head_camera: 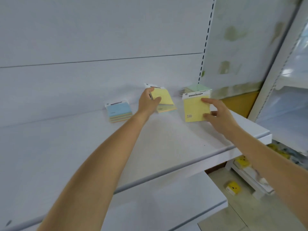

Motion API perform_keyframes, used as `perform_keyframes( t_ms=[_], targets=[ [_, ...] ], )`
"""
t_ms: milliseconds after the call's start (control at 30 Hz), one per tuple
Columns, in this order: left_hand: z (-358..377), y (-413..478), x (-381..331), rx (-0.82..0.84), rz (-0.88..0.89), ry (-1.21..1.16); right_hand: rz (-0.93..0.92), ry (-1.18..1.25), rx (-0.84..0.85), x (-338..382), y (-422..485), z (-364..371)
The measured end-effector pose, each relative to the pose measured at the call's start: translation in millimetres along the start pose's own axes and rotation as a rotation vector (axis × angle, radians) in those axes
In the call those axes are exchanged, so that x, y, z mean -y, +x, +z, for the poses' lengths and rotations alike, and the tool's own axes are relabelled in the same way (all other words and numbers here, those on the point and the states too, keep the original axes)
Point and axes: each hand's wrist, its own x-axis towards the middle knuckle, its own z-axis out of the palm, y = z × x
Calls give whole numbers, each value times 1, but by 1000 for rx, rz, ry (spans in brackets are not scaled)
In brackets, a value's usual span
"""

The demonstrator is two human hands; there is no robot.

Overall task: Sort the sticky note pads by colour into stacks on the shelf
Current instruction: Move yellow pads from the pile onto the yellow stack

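Left hand (pixel 148 101) grips yellow pad (pixel 162 97); right hand (pixel 216 112) grips second yellow pad (pixel 195 109); header print unreadable.

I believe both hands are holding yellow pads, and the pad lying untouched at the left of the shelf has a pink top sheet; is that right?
Not quite: in the head view the untouched pad at the left has a blue top sheet, not pink. The rest holds: the left hand and the right hand each hold a yellow pad over the shelf.
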Motion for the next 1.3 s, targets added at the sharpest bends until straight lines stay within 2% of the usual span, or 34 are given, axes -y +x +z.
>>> perform_keyframes(
  t_ms=[133, 267, 400, 600, 667, 800, 900, 1033, 1300],
  targets=[
    [15, 16, 8, 77, -82, 268, -16, 73, 2, 0, 29, -2],
    [15, 18, 16, 114, -179, 368, -47, 157, 41, 8, 64, 11],
    [16, 15, 19, 83, -171, 299, -59, 223, 127, 23, 97, 37],
    [18, 4, 19, -33, -88, 358, -42, 188, 215, 17, 113, 67],
    [11, -3, 22, -30, -54, 468, -79, 125, 239, 5, 110, 73],
    [0, -12, 27, 88, -31, 718, -126, 90, 231, -4, 114, 78],
    [3, -13, 27, 142, -3, 868, -190, -24, 267, -6, 113, 82],
    [1, -14, 27, 208, -5, 943, -277, -178, 339, -8, 115, 86],
    [-4, -26, 18, 339, -76, 985, -314, -307, 466, -13, 112, 86]
  ],
)
